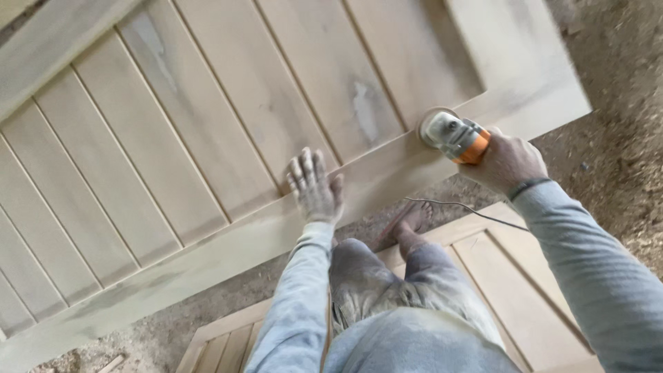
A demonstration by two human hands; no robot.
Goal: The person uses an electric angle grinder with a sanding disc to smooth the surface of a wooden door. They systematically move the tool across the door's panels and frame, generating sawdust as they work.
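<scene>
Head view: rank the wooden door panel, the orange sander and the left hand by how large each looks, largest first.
1. wooden door panel
2. and 3. orange sander and left hand: look alike, so unranked.

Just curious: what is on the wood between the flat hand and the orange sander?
Nothing: in the head view, only bare, dusty door frame rail runs between the left hand and the sander held by the right hand.
</scene>
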